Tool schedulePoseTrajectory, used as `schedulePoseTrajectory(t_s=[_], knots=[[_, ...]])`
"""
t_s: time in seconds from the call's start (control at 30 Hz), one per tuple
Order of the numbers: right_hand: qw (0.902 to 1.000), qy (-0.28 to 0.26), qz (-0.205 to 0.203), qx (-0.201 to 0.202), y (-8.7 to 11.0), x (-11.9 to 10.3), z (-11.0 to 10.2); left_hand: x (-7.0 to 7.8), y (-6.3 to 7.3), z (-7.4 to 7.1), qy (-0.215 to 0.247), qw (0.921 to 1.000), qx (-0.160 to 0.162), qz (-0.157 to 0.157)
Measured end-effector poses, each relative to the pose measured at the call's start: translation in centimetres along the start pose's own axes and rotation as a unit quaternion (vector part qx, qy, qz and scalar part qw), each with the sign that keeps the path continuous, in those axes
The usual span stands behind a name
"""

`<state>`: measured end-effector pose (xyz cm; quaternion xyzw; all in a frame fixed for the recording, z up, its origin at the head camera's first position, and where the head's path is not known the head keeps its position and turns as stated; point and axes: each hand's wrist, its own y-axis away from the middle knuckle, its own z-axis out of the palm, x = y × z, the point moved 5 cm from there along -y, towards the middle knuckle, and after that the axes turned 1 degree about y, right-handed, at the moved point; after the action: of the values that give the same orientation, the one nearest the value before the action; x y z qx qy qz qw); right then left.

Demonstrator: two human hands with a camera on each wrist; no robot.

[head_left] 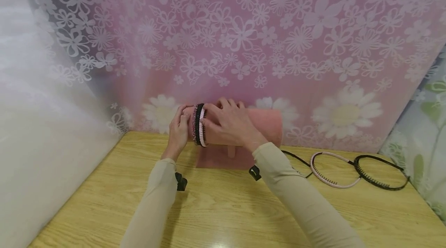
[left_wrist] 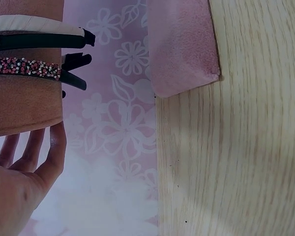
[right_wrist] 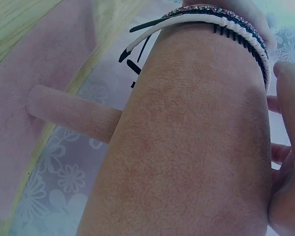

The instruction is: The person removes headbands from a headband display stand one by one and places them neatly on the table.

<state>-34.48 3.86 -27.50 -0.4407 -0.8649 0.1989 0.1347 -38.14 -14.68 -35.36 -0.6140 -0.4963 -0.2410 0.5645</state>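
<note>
A pink plush headband stand (head_left: 268,126) has a horizontal roll on a short post. Three headbands sit side by side near the roll's left end: a glittery beaded one (left_wrist: 25,67), a black one (head_left: 198,124) and a white one with teeth (right_wrist: 199,18). My left hand (head_left: 178,133) grips the roll's left end, its fingers reaching behind, seen in the left wrist view. My right hand (head_left: 232,123) lies over the roll just right of the white headband, fingers extended, index finger and thumb at its edge. Some right fingertips are hidden behind the roll.
On the wooden table to the right lie a pink headband (head_left: 335,186) and a black toothed headband (head_left: 379,185). Another dark headband (head_left: 297,157) is partly hidden behind my right sleeve. A flowered pink curtain (head_left: 244,46) hangs behind the table.
</note>
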Motion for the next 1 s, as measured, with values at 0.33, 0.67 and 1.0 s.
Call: schedulePoseTrajectory(t_s=[0.33, 0.67, 1.0], knots=[[0.9993, 0.021, -0.015, -0.026, 0.0, 0.3, 0.5, 0.2, -0.1, 0.0, 0.002, 1.0, -0.004, 0.004], [0.9975, 0.064, -0.01, -0.029, 0.1, 0.0, 1.0, 0.1, -0.1, 0.1, 0.0, 0.9998, -0.007, 0.02], [0.9986, 0.017, 0.009, -0.05, 0.0, 0.3, 0.5, 0.1, 0.1, 0.1, -0.002, 0.9999, -0.004, 0.017]])
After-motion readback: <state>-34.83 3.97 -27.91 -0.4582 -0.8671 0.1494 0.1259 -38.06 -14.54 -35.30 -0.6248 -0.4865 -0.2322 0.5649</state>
